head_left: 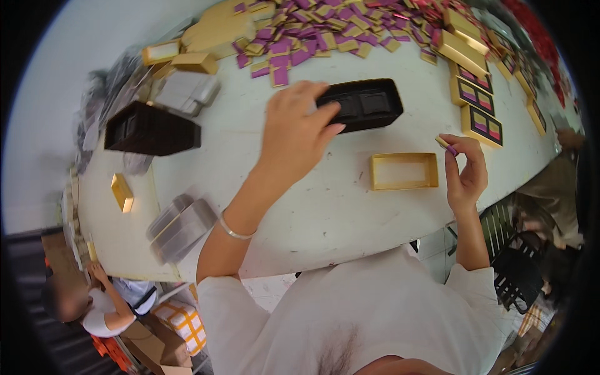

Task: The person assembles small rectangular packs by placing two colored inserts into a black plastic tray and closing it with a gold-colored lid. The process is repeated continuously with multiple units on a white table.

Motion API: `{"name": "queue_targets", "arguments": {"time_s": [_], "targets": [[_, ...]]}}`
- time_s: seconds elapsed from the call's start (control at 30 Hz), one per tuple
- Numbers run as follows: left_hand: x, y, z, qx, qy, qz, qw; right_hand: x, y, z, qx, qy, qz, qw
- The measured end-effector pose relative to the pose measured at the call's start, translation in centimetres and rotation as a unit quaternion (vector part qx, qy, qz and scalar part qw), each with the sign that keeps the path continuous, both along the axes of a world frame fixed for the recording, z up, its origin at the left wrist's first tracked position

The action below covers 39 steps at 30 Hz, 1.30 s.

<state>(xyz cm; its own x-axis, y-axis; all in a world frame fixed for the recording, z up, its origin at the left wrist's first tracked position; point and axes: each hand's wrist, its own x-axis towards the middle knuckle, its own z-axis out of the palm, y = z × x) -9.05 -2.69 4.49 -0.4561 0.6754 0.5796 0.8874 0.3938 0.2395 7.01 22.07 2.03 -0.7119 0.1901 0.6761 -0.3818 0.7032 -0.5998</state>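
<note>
My left hand has its fingers curled over the left end of a black plastic insert tray with square wells, and hides that end. The thumb and a finger press together at its near side. To the right, my right hand pinches a small gold-and-purple wrapped piece between thumb and fingers, above the table. Between the hands, nearer to me, lies an open gold box with nothing in it. Its right end is close to my right hand.
A heap of purple-and-gold pieces covers the far side. Filled gold boxes line the right. At left stand a stack of black trays, clear plastic lids and a small gold box. Another person sits at lower left.
</note>
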Motion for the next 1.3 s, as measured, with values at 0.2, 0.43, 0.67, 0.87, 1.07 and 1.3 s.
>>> {"name": "queue_targets", "arguments": {"time_s": [0.2,0.43,0.67,0.87,1.07,1.3], "targets": [[-0.4,0.5,-0.9,0.037,-0.009,0.011,0.999,-0.8,-0.8,-0.8,-0.1,0.028,-0.007,0.995],[-1.3,0.3,2.4,0.281,-0.265,-0.045,0.921,0.4,2.8,0.3,-0.288,-0.083,0.101,0.949],[4.4,1.7,2.7,0.094,-0.764,-0.145,0.621,3.1,-0.2,6.4,0.253,0.054,0.02,0.966],[6.0,4.0,0.1,0.054,-0.85,-0.117,0.51,2.6,1.3,5.1,0.182,-0.163,0.2,0.949],[6.6,2.6,-0.5,-0.088,-0.274,-0.042,0.957,0.9,3.1,3.8,0.145,-0.342,0.157,0.915],[6.4,3.7,-2.6,-0.09,-0.376,-0.115,0.915,-1.8,0.2,1.7,0.196,-0.244,0.232,0.921]]}}
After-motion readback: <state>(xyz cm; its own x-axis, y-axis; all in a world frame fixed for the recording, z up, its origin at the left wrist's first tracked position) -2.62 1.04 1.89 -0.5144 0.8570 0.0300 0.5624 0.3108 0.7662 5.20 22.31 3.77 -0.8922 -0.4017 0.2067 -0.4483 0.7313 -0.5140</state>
